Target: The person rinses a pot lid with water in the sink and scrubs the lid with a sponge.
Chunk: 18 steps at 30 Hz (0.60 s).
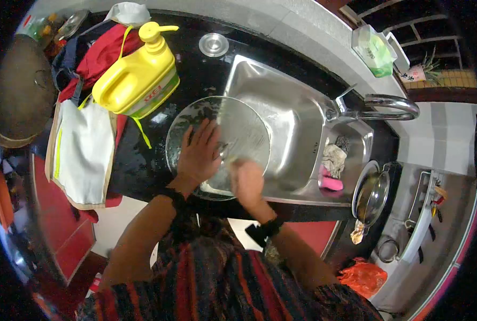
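Observation:
A large round sheet of clear glass [244, 120] lies partly on the black counter and partly over the edge of the steel sink [316, 101]. My left hand [198, 155] rests flat on it, fingers spread. My right hand [247, 183] is curled over the near right part of the glass, its fingers blurred. Something small and pale yellowish shows at its fingertips, too indistinct to name. Wet streaks and drops mark the glass surface.
A yellow pump jug [137, 80] stands left of the glass, beside a white-and-red cloth [83, 150]. A steel sink strainer [214, 45] sits behind. The tap [377, 109] arches right of the basin; the small basin holds a rag [333, 160] and a pink item [332, 184].

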### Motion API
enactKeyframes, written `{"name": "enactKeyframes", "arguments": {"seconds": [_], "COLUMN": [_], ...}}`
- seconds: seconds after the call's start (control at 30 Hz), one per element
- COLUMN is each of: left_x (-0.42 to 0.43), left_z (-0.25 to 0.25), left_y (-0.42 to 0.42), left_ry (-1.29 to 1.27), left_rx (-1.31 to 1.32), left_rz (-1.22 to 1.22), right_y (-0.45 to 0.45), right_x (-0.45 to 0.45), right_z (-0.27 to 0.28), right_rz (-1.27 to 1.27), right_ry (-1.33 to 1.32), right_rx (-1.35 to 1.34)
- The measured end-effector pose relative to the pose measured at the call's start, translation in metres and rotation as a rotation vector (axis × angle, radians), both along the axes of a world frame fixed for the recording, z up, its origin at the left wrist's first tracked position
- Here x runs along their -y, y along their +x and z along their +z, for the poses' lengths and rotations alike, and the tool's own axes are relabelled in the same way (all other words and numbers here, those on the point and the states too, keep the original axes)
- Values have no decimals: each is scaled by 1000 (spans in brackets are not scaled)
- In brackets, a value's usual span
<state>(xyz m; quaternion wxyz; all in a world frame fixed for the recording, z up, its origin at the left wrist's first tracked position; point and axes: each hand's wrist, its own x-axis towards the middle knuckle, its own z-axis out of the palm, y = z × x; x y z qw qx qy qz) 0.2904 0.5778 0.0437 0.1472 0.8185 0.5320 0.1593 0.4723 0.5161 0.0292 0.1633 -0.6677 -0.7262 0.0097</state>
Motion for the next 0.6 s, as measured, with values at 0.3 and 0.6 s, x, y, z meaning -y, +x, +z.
{"name": "enactKeyframes", "arguments": {"seconds": [0.3, 0.6], "left_x": [-1, -2], "left_z": [4, -4], "left_y": [1, -1], "left_ry": [10, -16], "left_rx": [5, 34], "left_rz": [-2, -5], "right_y": [30, 12], "right_x": [-107, -33], "right_z": [9, 4], "right_rz": [-94, 126], "right_ry": [79, 7], "right_rx": [-54, -35]}}
